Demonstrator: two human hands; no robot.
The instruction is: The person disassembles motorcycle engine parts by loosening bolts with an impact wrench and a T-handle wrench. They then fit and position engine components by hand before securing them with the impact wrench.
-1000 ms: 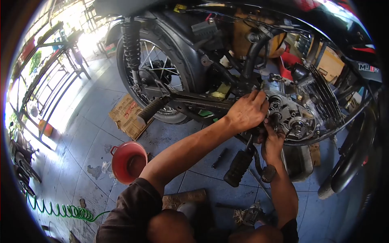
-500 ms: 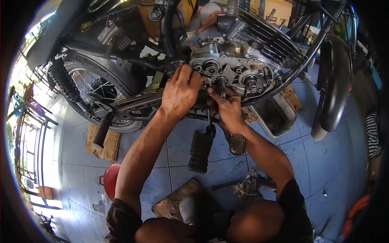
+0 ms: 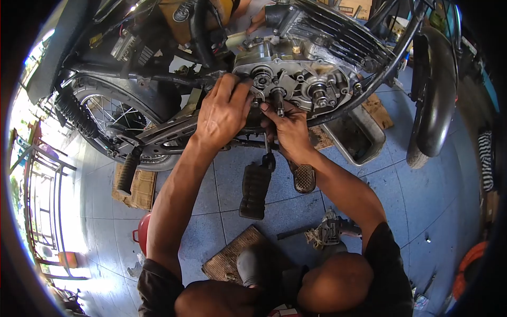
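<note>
The opened motorcycle engine (image 3: 301, 68) shows its bare side, with shafts and gears exposed. At its lower left edge, my left hand (image 3: 224, 108) is bent with the fingers curled against the casing; what its fingertips grip is hidden. My right hand (image 3: 288, 132) is just under the protruding splined shaft (image 3: 278, 103), thumb up against a small metal part (image 3: 257, 101) at the casing's lower edge. Its other fingers are curled beneath, and anything in them is out of sight. Both hands are close together. Right of them, another shaft (image 3: 320, 99) sticks out.
Below the engine hang a rubber footpeg (image 3: 256, 190) and a metal pedal (image 3: 304, 178). A metal pan (image 3: 364, 142) lies under the frame. A greasy power tool (image 3: 331, 230) and cardboard (image 3: 227, 256) are on the floor. Another person's hand (image 3: 257, 21) shows behind the engine.
The view has shifted, so the engine sits higher and further left. Both hands stay at the same lower left part of the casing, with only slight finger movement.
</note>
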